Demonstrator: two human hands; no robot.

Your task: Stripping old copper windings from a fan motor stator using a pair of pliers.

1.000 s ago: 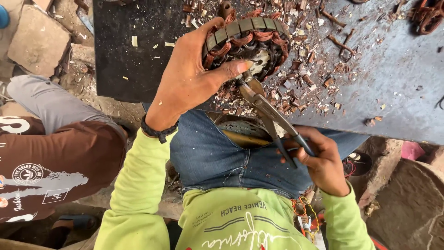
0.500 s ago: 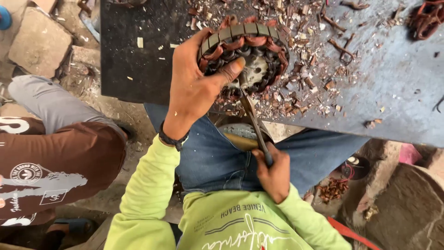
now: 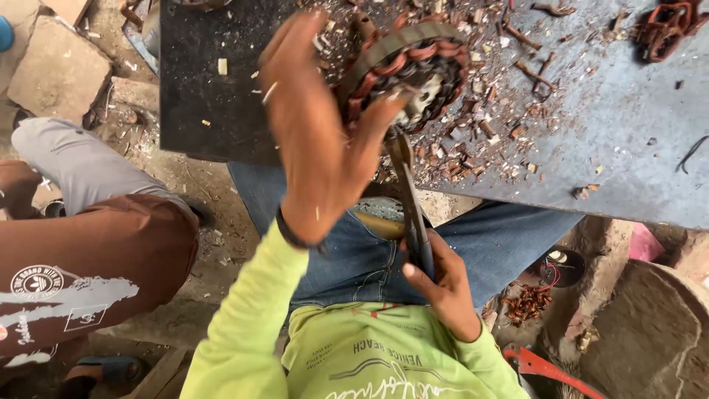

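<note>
My left hand (image 3: 317, 125) grips a round motor stator (image 3: 413, 66) wound with copper coils and holds it tilted on edge at the near side of a dark metal table (image 3: 613, 155). My right hand (image 3: 443, 284) is closed round the handles of a pair of pliers (image 3: 410, 199). The plier jaws reach up into the stator's middle, close under my left thumb. Whether the jaws bite a wire is hidden. I wear a lime-green long-sleeved shirt and blue jeans.
Copper scraps and chips (image 3: 509, 111) litter the table top, and a tangle of copper wire (image 3: 668, 26) lies at its far right. Another person in a brown shirt and grey trousers (image 3: 96, 244) sits at my left. Stone slabs (image 3: 55, 70) and a red tool (image 3: 546, 369) lie on the ground.
My left hand has tipped the stator up onto its edge and moved closer. My right hand has swung the pliers from a slant to nearly upright, into the stator's middle.
</note>
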